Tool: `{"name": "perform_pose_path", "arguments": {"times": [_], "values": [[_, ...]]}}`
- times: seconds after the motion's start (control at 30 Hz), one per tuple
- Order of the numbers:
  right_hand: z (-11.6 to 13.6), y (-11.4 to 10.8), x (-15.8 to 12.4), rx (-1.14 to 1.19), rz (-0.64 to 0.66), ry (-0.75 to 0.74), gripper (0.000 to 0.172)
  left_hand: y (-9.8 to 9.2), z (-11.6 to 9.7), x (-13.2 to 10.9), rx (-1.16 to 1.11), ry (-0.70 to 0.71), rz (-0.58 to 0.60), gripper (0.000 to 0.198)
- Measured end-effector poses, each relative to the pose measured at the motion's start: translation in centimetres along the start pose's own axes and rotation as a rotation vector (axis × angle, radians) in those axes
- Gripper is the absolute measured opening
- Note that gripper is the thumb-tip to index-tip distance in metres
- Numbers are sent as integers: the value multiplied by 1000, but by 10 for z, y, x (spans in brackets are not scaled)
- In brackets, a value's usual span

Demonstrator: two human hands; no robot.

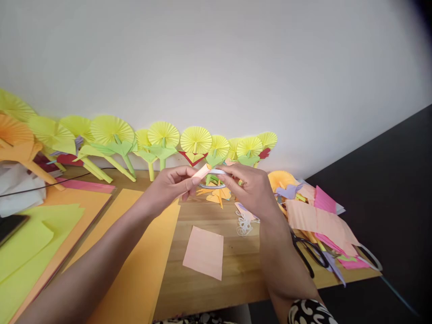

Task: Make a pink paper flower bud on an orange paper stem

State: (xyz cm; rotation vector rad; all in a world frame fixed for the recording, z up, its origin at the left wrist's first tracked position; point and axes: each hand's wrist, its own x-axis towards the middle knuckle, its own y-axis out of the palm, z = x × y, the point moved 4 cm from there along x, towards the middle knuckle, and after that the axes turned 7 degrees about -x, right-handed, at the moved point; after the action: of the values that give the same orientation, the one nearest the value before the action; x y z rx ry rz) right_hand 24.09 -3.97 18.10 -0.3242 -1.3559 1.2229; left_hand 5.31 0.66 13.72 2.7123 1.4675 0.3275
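Observation:
My left hand (177,182) pinches a small rolled tube of peach paper (202,173) between thumb and fingers. Close beside it, my right hand (248,184) grips a white ring that looks like a tape roll (212,185), whose upper edge meets the tube's end. The right fingertips are partly hidden behind the ring and the hand. Below both hands, a flat piece of peach paper (204,253) lies on the wooden table (195,297). A tangle of white string (245,223) sits near my right wrist, and orange paper cut-outs (219,194) lie behind the hands.
Several yellow pleated paper fans (195,138) lean along the wall. Sheets of orange paper (135,261) and yellow-green paper (40,243) cover the left side. Black-handled scissors (308,252) and paper scraps (320,220) pile up at right. A dark phone (11,227) rests far left.

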Motion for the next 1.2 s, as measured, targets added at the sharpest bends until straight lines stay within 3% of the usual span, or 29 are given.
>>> {"name": "perform_pose_path", "arguments": {"times": [0.2, 0.37, 0.47, 0.6, 0.7, 0.8, 0.87, 1.07, 1.2], "values": [[-20, 8, -4, 269, 154, 74, 32, -3, 3, 3, 46, 24, 3, 20], [-32, 12, -1, 384, 98, 164, 33, -1, 9, 5, 11, 9, -3, 20], [-40, 18, 1, 618, 81, 249, 36, -4, 14, 7, -72, -25, -17, 23], [-46, 27, 5, 1087, 168, 339, 73, -12, 19, 10, -261, -51, -19, 30], [-46, 31, 6, 1211, 242, 355, 97, -16, 18, 12, -338, -53, -4, 30], [-44, 32, 5, 1261, 279, 313, 104, -18, 17, 12, -366, -41, -1, 28], [-43, 31, 5, 1304, 274, 271, 98, -18, 17, 13, -375, -33, -2, 27], [-40, 31, 4, 1325, 243, 271, 44, -15, 22, 14, -409, -48, 14, 29], [-40, 29, 4, 1210, 120, 328, 32, -9, 21, 12, -328, -64, -11, 31]]}}
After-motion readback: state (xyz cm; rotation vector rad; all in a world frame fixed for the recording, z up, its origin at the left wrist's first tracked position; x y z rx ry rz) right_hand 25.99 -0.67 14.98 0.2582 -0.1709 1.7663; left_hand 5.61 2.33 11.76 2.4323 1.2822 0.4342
